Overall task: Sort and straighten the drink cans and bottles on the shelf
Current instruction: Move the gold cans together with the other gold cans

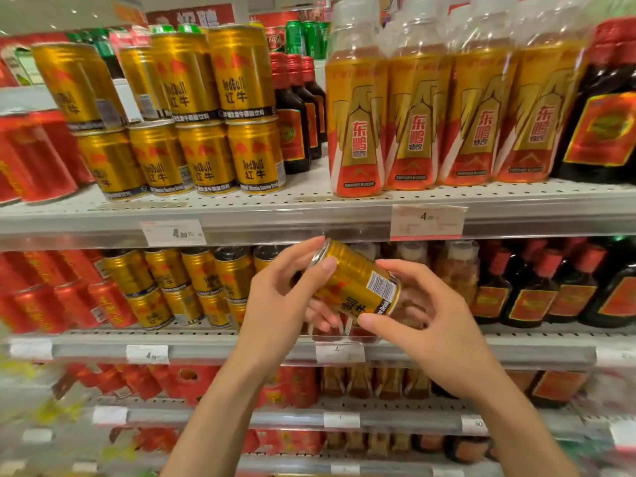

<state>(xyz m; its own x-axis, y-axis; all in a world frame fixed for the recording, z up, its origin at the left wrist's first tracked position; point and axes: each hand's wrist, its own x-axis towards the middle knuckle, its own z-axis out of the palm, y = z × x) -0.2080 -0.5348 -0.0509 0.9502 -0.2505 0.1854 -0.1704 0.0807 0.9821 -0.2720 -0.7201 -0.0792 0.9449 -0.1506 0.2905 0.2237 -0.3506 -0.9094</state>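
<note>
1. A supermarket drinks shelf (309, 218) fills the view, its white perforated decks carrying price tags (173, 233) along the front rail.

2. On the upper deck, tall gold-and-red labelled bottles (354, 132) stand in a shrink-wrapped row, with dark bottles (605, 125) at the far right and more behind the cans.

3. Gold cans (203, 160) are stacked two high at upper left, several leaning or turned off-face; red cans (31, 160) lie beside them at the edge.

4. On the middle deck a second block of gold cans (192, 284) sits left of the hands, with bottles behind and to the right.

5. A single gold can (358, 287) is held tilted in front of the middle deck, top end up-left, barcode facing out.

6. The left hand (285, 301) grips the can near its top rim; the right hand (423, 321) pinches its lower end between thumb and fingers.

7. The can is likely rigid, smooth and moderately heavy if full; a grip around the body seems safest.

8. The overhanging rail and close-packed neighbours look likely to crowd any placement.
</note>
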